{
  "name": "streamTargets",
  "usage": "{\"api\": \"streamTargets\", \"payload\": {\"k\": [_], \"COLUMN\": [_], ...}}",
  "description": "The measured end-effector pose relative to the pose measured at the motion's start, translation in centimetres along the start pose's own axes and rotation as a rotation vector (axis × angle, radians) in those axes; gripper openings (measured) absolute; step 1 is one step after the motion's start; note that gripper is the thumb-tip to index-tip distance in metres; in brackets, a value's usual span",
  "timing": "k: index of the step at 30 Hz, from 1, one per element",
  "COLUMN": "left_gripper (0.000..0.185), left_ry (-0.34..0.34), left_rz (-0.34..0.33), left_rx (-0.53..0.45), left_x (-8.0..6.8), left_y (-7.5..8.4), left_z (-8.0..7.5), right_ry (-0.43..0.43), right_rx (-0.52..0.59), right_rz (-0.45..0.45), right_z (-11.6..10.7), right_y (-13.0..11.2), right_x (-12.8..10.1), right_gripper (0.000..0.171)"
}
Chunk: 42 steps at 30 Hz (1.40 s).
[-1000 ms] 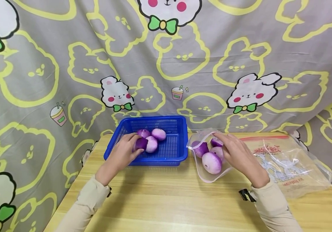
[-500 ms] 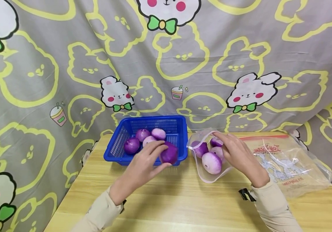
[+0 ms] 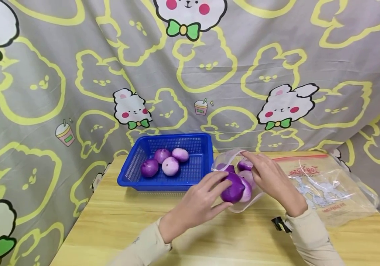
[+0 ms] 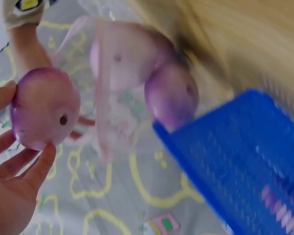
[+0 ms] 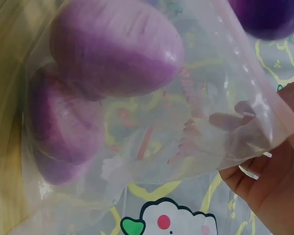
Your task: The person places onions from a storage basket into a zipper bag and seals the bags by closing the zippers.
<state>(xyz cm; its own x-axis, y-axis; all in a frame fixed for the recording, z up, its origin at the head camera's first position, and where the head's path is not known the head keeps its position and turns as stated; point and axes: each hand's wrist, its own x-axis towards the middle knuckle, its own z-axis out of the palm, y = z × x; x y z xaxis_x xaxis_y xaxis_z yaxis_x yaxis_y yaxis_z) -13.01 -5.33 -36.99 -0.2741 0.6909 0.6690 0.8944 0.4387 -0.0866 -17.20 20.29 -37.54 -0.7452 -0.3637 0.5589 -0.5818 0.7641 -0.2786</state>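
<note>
A purple onion is gripped between the thumb and fingers of my left hand, over the mouth of a clear zip bag. The left wrist view shows this onion with a dark spot on its side. My right hand holds the bag's rim and keeps its mouth apart; in the right wrist view the fingers pinch the edge. Several onions lie inside the bag, seen through the plastic and partly hidden by the held one in the head view.
A blue plastic basket with several onions stands left of the bag on the wooden table. At the right lies a flat clear zip bag with red and blue print. A patterned curtain hangs behind.
My left hand has lifted an onion out of the basket and carried it right to the bag's mouth. My right hand stays at the bag's rim.
</note>
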Motion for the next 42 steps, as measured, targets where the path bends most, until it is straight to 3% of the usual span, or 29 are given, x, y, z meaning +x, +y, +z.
{"api": "streamTargets", "payload": {"k": [5,10,16,23,26,30,33,36,42], "left_gripper": [0.048,0.046,0.042,0.048,0.055,0.061,0.052,0.042,0.048], "left_ry": [-0.001,0.013,0.017,-0.01,-0.026,-0.039,-0.057,-0.1,-0.21], "left_rz": [0.028,-0.011,-0.021,-0.093,-0.127,-0.172,-0.189,-0.169,-0.116], "left_rx": [0.084,0.181,0.281,0.369,0.354,0.259,0.204,0.194,0.195], "left_x": [0.9,1.7,2.2,2.4,2.1,1.3,0.7,0.3,0.8], "left_y": [0.2,-0.4,-1.0,-1.5,-1.7,-2.3,-3.0,-3.7,-4.8], "left_z": [2.2,3.7,4.8,5.2,5.1,4.6,4.0,3.5,2.8], "right_ry": [-0.011,-0.016,-0.014,-0.022,-0.019,-0.018,-0.016,-0.005,0.045], "right_rx": [0.005,0.002,0.008,0.02,0.029,0.043,0.053,0.055,0.091], "right_rz": [0.006,0.007,0.005,0.0,-0.002,-0.002,0.001,-0.001,-0.053], "right_z": [-0.1,-0.1,0.1,0.2,0.2,0.1,-0.2,-0.6,-1.7], "right_y": [-0.4,-0.5,-0.4,-0.3,-0.3,-0.4,-0.4,-0.3,0.5], "right_x": [0.1,0.2,0.2,0.3,0.3,0.4,0.5,0.7,1.9], "right_gripper": [0.047,0.045,0.042,0.043,0.042,0.041,0.041,0.043,0.043]}}
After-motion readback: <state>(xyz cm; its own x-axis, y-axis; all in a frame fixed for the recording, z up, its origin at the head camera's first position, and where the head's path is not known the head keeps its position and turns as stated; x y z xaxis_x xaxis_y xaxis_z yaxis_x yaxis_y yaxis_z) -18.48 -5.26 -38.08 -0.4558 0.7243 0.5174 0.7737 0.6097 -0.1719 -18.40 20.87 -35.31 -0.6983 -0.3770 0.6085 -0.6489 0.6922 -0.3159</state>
